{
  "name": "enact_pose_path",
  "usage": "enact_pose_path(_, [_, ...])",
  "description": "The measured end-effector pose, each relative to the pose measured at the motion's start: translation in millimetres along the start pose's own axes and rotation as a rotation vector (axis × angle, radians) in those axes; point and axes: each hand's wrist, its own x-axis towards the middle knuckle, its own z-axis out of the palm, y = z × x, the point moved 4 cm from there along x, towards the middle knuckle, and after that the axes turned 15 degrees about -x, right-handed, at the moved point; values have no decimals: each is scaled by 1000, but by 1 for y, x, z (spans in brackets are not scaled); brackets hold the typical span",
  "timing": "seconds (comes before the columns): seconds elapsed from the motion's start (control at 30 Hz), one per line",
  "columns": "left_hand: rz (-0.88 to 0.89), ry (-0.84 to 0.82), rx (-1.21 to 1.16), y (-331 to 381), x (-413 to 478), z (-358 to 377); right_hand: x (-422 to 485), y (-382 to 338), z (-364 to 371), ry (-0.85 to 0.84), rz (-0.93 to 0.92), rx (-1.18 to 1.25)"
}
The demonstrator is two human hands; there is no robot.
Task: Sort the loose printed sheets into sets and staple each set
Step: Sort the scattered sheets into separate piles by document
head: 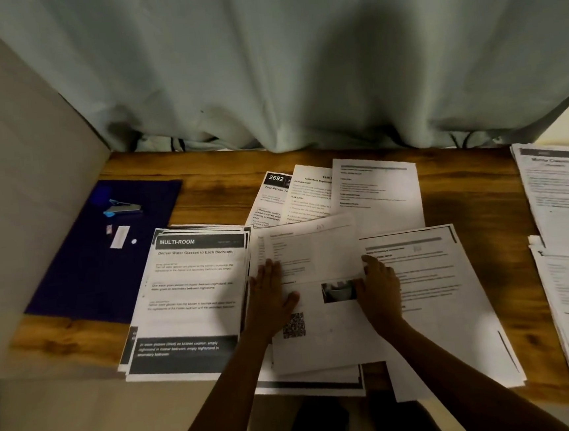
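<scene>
Under my fingers: centre stack (pixel 321 342) of loose sheets, on worktop (pixel 212 194). Left hand (pixel 273 295): fingers straight, pressing stack flat. Right hand (pixel 377 286): fingers curled, apparently pinching top sheet (pixel 313 247) at right edge. Method: left anchors, right peels one sheet only; check heading before placing. MULTI-ROOM pile (pixel 193 292) just left; stapler (pixel 122 209) far left, untouched.

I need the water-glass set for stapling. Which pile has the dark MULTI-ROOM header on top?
The pile just left of the left hand, beside the purple mat. The right-edge piles have pale tops; a far sheet reads 2692.
</scene>
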Motion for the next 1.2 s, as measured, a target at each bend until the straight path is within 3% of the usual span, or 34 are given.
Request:
enact_pose_path(0.23, [31, 16, -20, -3, 1, 0, -5, 1, -2, 19, 41, 213])
enact_pose_path(0.4, [43, 52, -11, -7, -2, 0, 2, 16, -33, 132, 111, 358])
enact_pose_path(0.67, [59, 37, 30, -10, -4, 0, 25, 134, -87, 102, 413, 510])
enact_pose_path(0.87, [49, 40, 35, -9, -4, 1, 8, 177, -105, 135, 564, 540])
enact_pose_path(1.2, [48, 26, 4, 2, -5, -1, -7, 186, -106, 71, 621, 572])
